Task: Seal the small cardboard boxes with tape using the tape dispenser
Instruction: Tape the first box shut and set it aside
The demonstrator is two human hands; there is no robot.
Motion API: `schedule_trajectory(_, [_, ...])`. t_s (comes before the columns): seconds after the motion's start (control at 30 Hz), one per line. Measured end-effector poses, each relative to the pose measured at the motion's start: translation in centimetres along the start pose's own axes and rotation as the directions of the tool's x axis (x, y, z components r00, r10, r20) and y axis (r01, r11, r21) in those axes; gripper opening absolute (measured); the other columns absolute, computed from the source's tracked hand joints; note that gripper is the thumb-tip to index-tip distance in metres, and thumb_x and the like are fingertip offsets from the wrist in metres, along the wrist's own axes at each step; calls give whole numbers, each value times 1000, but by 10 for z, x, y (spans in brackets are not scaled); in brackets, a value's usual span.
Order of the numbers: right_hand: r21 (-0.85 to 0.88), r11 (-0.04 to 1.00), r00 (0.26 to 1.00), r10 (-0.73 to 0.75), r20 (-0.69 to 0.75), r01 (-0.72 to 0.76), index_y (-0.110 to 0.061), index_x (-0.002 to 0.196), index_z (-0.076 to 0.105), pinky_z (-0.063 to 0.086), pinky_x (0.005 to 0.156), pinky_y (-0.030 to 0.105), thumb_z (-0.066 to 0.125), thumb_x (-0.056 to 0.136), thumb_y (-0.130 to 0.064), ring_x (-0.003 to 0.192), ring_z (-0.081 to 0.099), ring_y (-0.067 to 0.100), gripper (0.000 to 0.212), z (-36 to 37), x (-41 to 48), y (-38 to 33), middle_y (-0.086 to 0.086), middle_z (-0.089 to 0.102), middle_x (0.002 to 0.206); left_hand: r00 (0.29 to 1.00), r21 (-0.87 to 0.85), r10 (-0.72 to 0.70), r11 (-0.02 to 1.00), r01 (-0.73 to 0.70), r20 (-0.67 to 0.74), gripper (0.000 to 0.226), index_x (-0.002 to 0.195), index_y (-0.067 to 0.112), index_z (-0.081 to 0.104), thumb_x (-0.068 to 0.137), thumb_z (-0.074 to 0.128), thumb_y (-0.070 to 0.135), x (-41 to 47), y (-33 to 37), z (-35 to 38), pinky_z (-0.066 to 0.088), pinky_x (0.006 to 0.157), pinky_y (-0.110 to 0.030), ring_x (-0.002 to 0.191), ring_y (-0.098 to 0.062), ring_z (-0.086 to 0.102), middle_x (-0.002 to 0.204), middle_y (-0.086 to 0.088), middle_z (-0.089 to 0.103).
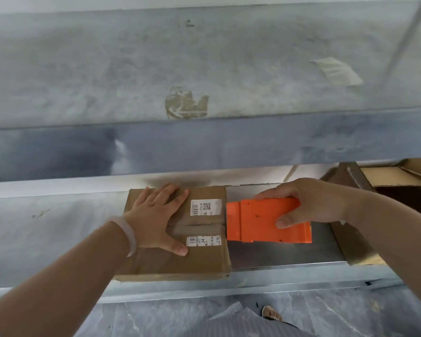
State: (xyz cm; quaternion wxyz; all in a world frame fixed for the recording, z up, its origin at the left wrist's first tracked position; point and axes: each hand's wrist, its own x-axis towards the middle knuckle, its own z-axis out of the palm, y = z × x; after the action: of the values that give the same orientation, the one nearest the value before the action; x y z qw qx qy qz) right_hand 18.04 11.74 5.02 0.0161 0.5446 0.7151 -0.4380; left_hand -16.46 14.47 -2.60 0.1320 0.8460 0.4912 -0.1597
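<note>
1. The right hand (309,205) was closed around the orange tape dispenser (269,221), with the thumb on its near face and the fingers wrapped over the far edge. In my judgement this grip lets the person drag the tool in a straight line.

2. The dispenser lay flat and low. Its long axis ran from the right hand toward the left hand, and its front edge pointed at the box and touched, or almost touched, the box's right side, just where the seam ends. The tape itself was not visible, so I could not tell if it was already stuck.

3. The left hand (156,216) was open, fingers spread, and pressed flat on the top of the cardboard box (192,261), holding nothing. It probably kept the flaps down and stopped the box from sliding.

4. The box sat under the left hand, on the metal shelf (277,254). Its centre seam (199,224) ran across, between two white labels (206,207), in line with the dispenser.

5. Beyond the right hand, an open cardboard box (396,177) stood well apart.

6. The seal seemed to be at its start or its end; I could not say which.
</note>
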Motion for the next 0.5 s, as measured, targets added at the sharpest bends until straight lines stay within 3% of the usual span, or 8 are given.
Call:
schedule_trajectory(0.1, [0, 1000, 1000, -21, 0, 21, -64, 121, 48, 40, 76, -1, 79, 77, -42, 101, 52, -21, 58, 8, -1, 3, -42, 53, 112, 990, -190, -121, 976, 105, -73, 115, 154, 37, -10, 58, 11, 97, 4, 34, 6, -11, 120, -46, 147, -14, -24, 162, 8, -21])
schedule_trajectory(0.2, [38, 999, 1000, -27, -4, 27, -69, 115, 44, 44, 88, 5, 79, 78, -41, 106, 53, -17, 58, 14, 2, 8, -40, 52, 118, 948, -195, -247, 959, 208, -202, 79, 152, 40, -14, 85, 1, 78, 14, 58, 25, -10, 120, -50, 147, -15, -24, 161, 6, -24])
schedule_trajectory(0.27, [20, 999, 999, -31, 33, 30, -72, 119, 37, 42, 99, 12, 77, 80, -40, 115, 50, -11, 65, 18, 2, 11, -41, 45, 128, 931, -132, -260, 963, 233, -257, 75, 151, 39, -20, 85, -7, 74, 16, 62, 34, -11, 120, -50, 147, -18, -24, 160, 5, -26])
schedule_trajectory(0.33, [1, 1000, 996, -27, 82, 27, -74, 123, 30, 38, 101, 10, 75, 84, -38, 116, 47, -14, 70, 23, 1, 15, -44, 40, 130, 932, -126, -258, 964, 232, -254, 76, 150, 39, -22, 83, -9, 73, 17, 60, 37, -12, 119, -50, 147, -18, -25, 160, 5, -27])
schedule_trajectory(0.43, [34, 999, 996, -26, 85, 23, -73, 126, 30, 38, 91, 0, 73, 86, -37, 109, 45, -26, 69, 25, -2, 22, -46, 42, 127, 939, -131, -251, 965, 225, -236, 74, 149, 40, -23, 84, -8, 72, 17, 59, 37, -12, 119, -50, 146, -18, -26, 159, 6, -29])
schedule_trajectory(0.5, [53, 998, 997, -26, 76, 22, -75, 126, 32, 37, 87, -2, 74, 85, -37, 109, 46, -26, 69, 22, -5, 25, -44, 45, 127, 938, -131, -253, 965, 227, -235, 77, 148, 41, -24, 80, -12, 74, 17, 59, 38, -12, 119, -50, 146, -17, -27, 158, 6, -30])
